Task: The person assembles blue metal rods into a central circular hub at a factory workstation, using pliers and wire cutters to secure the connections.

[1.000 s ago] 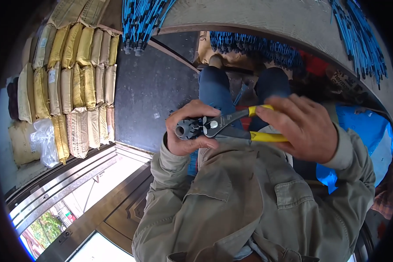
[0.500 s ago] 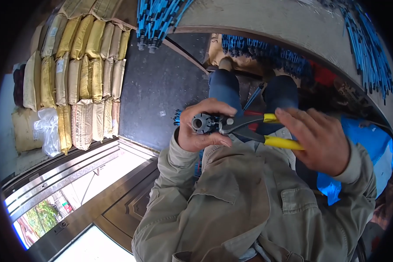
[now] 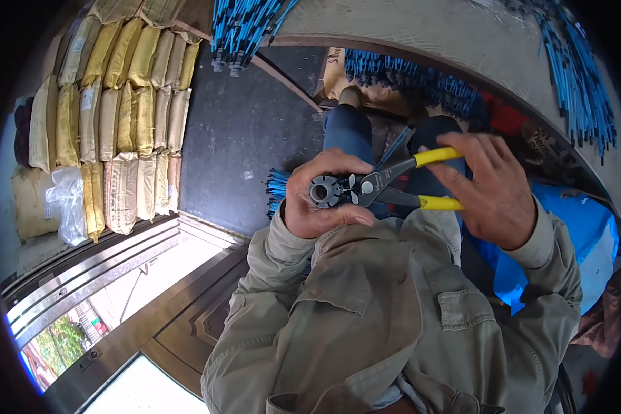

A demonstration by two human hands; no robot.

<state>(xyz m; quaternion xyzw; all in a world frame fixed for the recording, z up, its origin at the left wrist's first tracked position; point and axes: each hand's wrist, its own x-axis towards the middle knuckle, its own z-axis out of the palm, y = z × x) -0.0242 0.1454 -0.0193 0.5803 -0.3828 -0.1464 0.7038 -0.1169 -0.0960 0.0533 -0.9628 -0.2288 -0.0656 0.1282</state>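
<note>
In my left hand (image 3: 322, 196), thumb and fingers curl round a dark round fitting (image 3: 320, 194) with a slotted rim and a central hole, its open end facing up. My right hand (image 3: 493, 186) grips cutting pliers (image 3: 393, 183) by their yellow handles, which are spread apart. The fingers lie over the far handle and the palm sits by the near one. The jaws are close against the right side of the fitting, where small dark prongs stick out. Whether they bite on anything I cannot make out. Blue and black thin sticks (image 3: 277, 188) show behind my left wrist.
Stacked yellow and tan sacks (image 3: 108, 124) stand at the left, with a clear plastic bag (image 3: 67, 207) before them. Bundles of blue sticks lie on a curved grey tabletop (image 3: 393, 24) ahead. Blue plastic sheeting (image 3: 566, 231) is at my right. A window (image 3: 110, 297) lies lower left.
My right hand has moved away from me, and the pliers' handles have spread wider. The slotted fitting in my left hand has turned, showing its rim more squarely.
</note>
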